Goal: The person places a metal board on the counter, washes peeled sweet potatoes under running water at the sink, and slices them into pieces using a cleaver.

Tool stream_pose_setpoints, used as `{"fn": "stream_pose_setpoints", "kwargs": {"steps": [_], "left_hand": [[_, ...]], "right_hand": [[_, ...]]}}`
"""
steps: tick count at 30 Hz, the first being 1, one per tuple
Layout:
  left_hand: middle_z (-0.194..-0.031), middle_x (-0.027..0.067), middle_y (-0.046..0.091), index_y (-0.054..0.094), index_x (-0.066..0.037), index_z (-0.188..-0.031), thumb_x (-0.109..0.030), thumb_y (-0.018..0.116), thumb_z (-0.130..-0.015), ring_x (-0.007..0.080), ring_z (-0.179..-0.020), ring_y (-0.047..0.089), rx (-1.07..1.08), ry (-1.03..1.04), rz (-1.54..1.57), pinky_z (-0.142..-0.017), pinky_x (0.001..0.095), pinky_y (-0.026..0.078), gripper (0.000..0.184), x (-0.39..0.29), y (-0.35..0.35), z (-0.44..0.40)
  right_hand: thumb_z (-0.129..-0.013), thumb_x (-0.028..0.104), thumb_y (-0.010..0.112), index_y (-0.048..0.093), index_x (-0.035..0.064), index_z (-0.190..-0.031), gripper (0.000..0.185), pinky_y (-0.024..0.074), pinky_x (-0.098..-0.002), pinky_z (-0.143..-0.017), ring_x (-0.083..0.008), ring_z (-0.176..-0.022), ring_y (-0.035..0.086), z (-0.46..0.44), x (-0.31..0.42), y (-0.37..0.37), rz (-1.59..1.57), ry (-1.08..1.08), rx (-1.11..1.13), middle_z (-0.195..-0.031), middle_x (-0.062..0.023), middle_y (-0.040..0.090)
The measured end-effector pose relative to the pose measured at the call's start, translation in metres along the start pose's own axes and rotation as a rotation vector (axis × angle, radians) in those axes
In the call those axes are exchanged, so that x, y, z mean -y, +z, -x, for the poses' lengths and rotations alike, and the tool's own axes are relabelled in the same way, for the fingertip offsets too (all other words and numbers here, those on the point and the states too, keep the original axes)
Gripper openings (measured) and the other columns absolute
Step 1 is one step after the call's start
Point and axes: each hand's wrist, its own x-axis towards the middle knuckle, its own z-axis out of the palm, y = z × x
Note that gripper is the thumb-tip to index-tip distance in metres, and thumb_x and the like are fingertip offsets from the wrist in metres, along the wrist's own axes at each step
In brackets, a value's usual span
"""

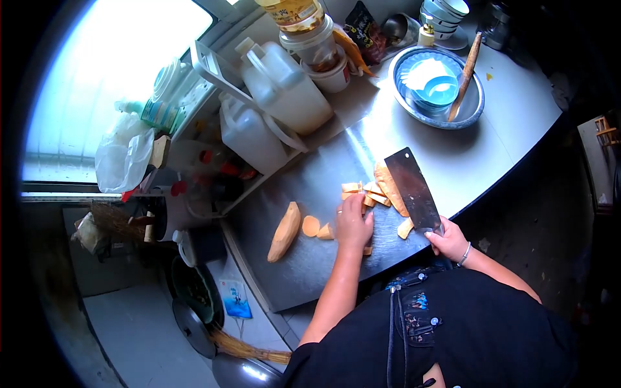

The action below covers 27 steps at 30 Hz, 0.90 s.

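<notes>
My right hand [448, 239] grips the handle of a cleaver [414, 187], its broad dark blade angled up and away from me. Under the blade's left side lies a long peeled piece of sweet potato [388, 187]. My left hand [354, 221] is closed with its fingertips on a cluster of cut sweet potato pieces [350, 187]; the fingers partly hide them. Left of that hand are a round slice [310, 226], a chunk [325, 231] and a larger peeled sweet potato [284, 233]. Another chunk [405, 227] sits near the cleaver's heel.
All this lies on a metal work surface [284, 284]. A metal basin [479, 107] holding a blue bowl and a wooden stick stands at the back right. Large plastic jugs [284, 90] and stacked tubs [310, 42] line the back left. Stacked bowls [443, 19] are farther back.
</notes>
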Motion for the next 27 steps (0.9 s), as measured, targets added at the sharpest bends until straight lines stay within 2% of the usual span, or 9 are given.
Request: {"fn": "stream_pose_setpoints", "kwargs": {"steps": [2, 4, 5, 7, 10, 14, 19, 24, 27], "left_hand": [[-0.11, 0.0106, 0.054, 0.057, -0.008, -0.096, -0.013, 0.071, -0.065, 0.0313, -0.099, 0.052, 0.031, -0.002, -0.03, -0.085, 0.0393, 0.043, 0.035, -0.005, -0.001, -0.007], [-0.113, 0.0096, 0.053, 0.057, -0.01, -0.104, -0.013, 0.071, -0.065, 0.03, -0.104, 0.049, 0.243, -0.28, -0.114, -0.088, 0.038, 0.041, 0.042, -0.009, -0.004, -0.014], [-0.113, 0.0096, 0.053, 0.057, -0.01, -0.104, -0.013, 0.071, -0.065, 0.03, -0.104, 0.049, 0.245, -0.279, -0.114, -0.088, 0.038, 0.041, 0.042, -0.009, -0.003, -0.013], [-0.105, 0.0089, 0.055, 0.059, -0.011, -0.1, -0.012, 0.069, -0.066, 0.029, -0.099, 0.051, 0.008, 0.024, -0.108, -0.086, 0.0385, 0.04, 0.036, -0.008, -0.003, -0.011], [-0.095, 0.0077, 0.057, 0.062, -0.012, -0.09, -0.011, 0.068, -0.065, 0.0277, -0.092, 0.053, 0.009, 0.225, -0.085, -0.082, 0.0392, 0.041, 0.026, -0.016, 0.003, -0.015], [-0.086, 0.0068, 0.057, 0.062, -0.012, -0.08, -0.008, 0.066, -0.065, 0.0268, -0.09, 0.054, 0.081, 0.072, -0.103, -0.081, 0.0396, 0.04, 0.016, -0.009, 0.018, -0.019], [-0.084, 0.0048, 0.059, 0.061, -0.013, -0.079, -0.01, 0.067, -0.066, 0.0262, -0.089, 0.054, 0.04, 0.119, -0.026, -0.082, 0.0395, 0.041, 0.014, -0.005, 0.012, -0.022], [-0.084, 0.0068, 0.06, 0.06, -0.01, -0.081, -0.009, 0.066, -0.065, 0.0266, -0.088, 0.055, 0.15, 0.246, -0.019, -0.081, 0.0395, 0.04, 0.017, -0.016, 0.015, -0.02], [-0.081, 0.0077, 0.06, 0.059, -0.009, -0.08, -0.009, 0.066, -0.063, 0.0279, -0.084, 0.055, 0.153, 0.198, 0.003, -0.079, 0.0399, 0.04, 0.018, -0.012, 0.019, -0.019]], "right_hand": [[-0.084, 0.006, 0.055, 0.048, 0.002, -0.107, 0.025, 0.0388, -0.0193, -0.042, -0.0055, -0.045, 0.045, -0.001, 0.0, -0.002, 0.007, -0.003, 0.006, -0.067, 0.0009, 0.05], [-0.084, 0.006, 0.055, 0.048, 0.0021, -0.108, 0.025, 0.0388, -0.0194, -0.042, -0.0056, -0.045, 0.045, -0.002, -0.002, -0.004, -0.001, -0.008, 0.008, -0.067, 0.0008, 0.05], [-0.084, 0.006, 0.055, 0.047, 0.0022, -0.108, 0.025, 0.0387, -0.0194, -0.042, -0.0056, -0.045, 0.045, -0.002, -0.003, -0.006, -0.01, -0.013, 0.012, -0.067, 0.0008, 0.05], [-0.084, 0.006, 0.055, 0.047, 0.0023, -0.107, 0.025, 0.0388, -0.0195, -0.042, -0.0057, -0.045, 0.045, -0.001, -0.002, -0.008, -0.011, -0.006, 0.004, -0.067, 0.0008, 0.05], [-0.084, 0.006, 0.055, 0.048, 0.0024, -0.107, 0.024, 0.0389, -0.0196, -0.042, -0.0058, -0.045, 0.045, -0.001, -0.002, -0.011, -0.017, 0.005, -0.012, -0.067, 0.0007, 0.05], [-0.084, 0.006, 0.054, 0.048, 0.0023, -0.104, 0.022, 0.0393, -0.0198, -0.042, -0.0062, -0.045, 0.045, 0.0, 0.001, -0.016, -0.036, 0.0, -0.032, -0.067, 0.0003, 0.05], [-0.084, 0.006, 0.054, 0.048, 0.0023, -0.102, 0.019, 0.0397, -0.0202, -0.042, -0.0066, -0.045, 0.046, 0.0, 0.006, -0.026, 0.002, -0.006, -0.06, -0.066, -0.0004, 0.05], [-0.084, 0.006, 0.054, 0.048, 0.0018, -0.102, 0.019, 0.0399, -0.0205, -0.042, -0.007, -0.045, 0.047, -0.003, 0.004, -0.032, -0.042, -0.004, -0.081, -0.064, -0.0006, 0.05], [-0.084, 0.006, 0.054, 0.048, 0.0014, -0.102, 0.019, 0.0401, -0.0207, -0.042, -0.007, -0.045, 0.046, -0.003, 0.007, -0.035, -0.048, -0.002, -0.086, -0.065, -0.0006, 0.05]]}}
